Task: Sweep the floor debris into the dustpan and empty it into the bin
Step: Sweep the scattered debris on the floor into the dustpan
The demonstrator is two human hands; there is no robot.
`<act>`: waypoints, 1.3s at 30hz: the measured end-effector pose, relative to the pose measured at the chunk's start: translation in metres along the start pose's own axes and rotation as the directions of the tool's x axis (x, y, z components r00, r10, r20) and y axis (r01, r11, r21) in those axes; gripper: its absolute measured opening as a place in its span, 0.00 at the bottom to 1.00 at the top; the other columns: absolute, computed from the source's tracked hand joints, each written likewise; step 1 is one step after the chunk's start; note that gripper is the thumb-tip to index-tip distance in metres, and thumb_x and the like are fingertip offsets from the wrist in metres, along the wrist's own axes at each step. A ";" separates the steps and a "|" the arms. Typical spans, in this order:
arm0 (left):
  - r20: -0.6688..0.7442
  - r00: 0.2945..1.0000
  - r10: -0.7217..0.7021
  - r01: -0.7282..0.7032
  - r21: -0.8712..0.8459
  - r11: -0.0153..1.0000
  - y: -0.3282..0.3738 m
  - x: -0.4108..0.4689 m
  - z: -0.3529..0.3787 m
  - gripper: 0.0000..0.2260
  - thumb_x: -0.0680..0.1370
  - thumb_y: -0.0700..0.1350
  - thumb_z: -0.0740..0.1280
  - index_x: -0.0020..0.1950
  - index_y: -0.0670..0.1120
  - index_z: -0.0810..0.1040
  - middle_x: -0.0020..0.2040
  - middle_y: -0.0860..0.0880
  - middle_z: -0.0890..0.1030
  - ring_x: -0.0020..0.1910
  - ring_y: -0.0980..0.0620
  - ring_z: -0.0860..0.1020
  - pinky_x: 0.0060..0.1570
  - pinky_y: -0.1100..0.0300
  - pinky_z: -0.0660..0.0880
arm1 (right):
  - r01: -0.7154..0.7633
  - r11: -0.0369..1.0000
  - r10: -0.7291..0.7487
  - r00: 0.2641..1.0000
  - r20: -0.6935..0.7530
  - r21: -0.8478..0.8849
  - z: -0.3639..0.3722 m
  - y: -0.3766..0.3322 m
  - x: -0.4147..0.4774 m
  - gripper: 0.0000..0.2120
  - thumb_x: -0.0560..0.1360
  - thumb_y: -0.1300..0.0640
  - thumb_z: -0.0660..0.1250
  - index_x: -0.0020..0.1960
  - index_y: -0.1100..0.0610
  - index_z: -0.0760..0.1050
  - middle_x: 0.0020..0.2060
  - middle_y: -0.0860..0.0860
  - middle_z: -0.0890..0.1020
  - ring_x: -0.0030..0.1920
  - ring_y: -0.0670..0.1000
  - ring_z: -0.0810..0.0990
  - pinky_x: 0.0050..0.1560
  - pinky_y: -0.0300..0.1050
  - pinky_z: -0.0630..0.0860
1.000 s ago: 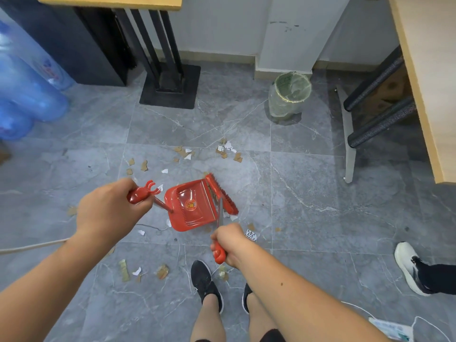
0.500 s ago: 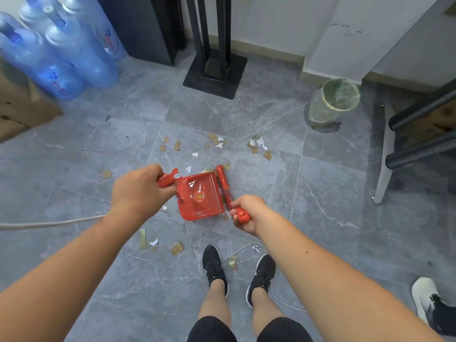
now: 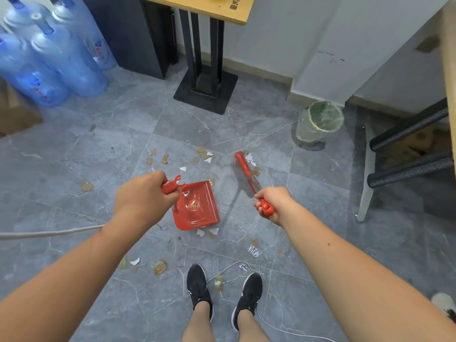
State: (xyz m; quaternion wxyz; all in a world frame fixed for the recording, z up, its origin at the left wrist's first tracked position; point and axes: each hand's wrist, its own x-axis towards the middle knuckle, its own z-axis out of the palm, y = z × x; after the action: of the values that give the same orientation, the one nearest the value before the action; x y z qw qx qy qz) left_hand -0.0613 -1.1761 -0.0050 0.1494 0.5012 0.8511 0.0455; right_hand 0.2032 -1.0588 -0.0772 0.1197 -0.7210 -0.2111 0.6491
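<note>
Grey tiled floor [image 3: 74, 156], paper and card debris [image 3: 164, 159] scattered all round the red dustpan [image 3: 197, 206]. The left hand [image 3: 145, 196] grips the dustpan's handle, fingers curled round it. Right of the dustpan, the right hand [image 3: 274, 203] grips a red brush [image 3: 244, 166], its blurred head perhaps touching the floor. The bin [image 3: 318, 122] stands well beyond the dustpan, rightward
</note>
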 end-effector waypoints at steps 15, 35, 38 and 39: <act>-0.007 0.996 0.094 -0.094 -0.014 0.996 0.061 0.078 0.045 0.13 0.76 0.56 0.66 0.38 0.49 0.71 0.32 0.52 0.75 0.31 0.48 0.75 0.31 0.57 0.70 | 0.053 0.995 -0.065 0.989 -0.134 -0.086 -0.010 -0.052 0.106 0.05 0.75 0.74 0.62 0.45 0.66 0.69 0.34 0.58 0.73 0.20 0.50 0.67 0.18 0.35 0.64; -0.105 0.974 -0.201 0.187 -0.131 0.974 -0.061 0.039 -0.006 0.14 0.74 0.58 0.69 0.40 0.48 0.77 0.33 0.53 0.77 0.35 0.45 0.75 0.32 0.56 0.66 | 0.072 0.912 -0.004 0.986 0.168 -0.405 0.139 -0.007 0.051 0.08 0.76 0.75 0.58 0.44 0.64 0.67 0.28 0.57 0.71 0.22 0.51 0.68 0.19 0.37 0.67; -0.107 0.960 -0.259 0.240 -0.163 0.957 -0.084 0.029 -0.013 0.13 0.74 0.58 0.70 0.40 0.49 0.77 0.33 0.53 0.77 0.36 0.45 0.75 0.34 0.56 0.68 | 0.083 0.897 -0.005 0.984 0.180 -0.434 0.158 0.003 0.047 0.06 0.76 0.74 0.58 0.45 0.65 0.67 0.30 0.59 0.72 0.21 0.51 0.67 0.19 0.38 0.67; -0.102 0.954 -0.282 0.260 -0.185 0.948 -0.091 0.025 -0.015 0.13 0.74 0.57 0.71 0.39 0.49 0.77 0.33 0.53 0.76 0.36 0.46 0.75 0.33 0.56 0.68 | 0.084 0.894 -0.002 0.983 0.184 -0.440 0.164 0.005 0.045 0.07 0.76 0.74 0.59 0.44 0.65 0.67 0.31 0.59 0.72 0.22 0.51 0.67 0.19 0.38 0.67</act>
State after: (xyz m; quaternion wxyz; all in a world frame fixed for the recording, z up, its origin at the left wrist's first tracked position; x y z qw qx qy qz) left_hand -0.1533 -1.1979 -0.0166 0.1418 0.3607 0.9128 0.1286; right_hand 0.0453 -1.0591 -0.1408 -0.0535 -0.6631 -0.3799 0.6427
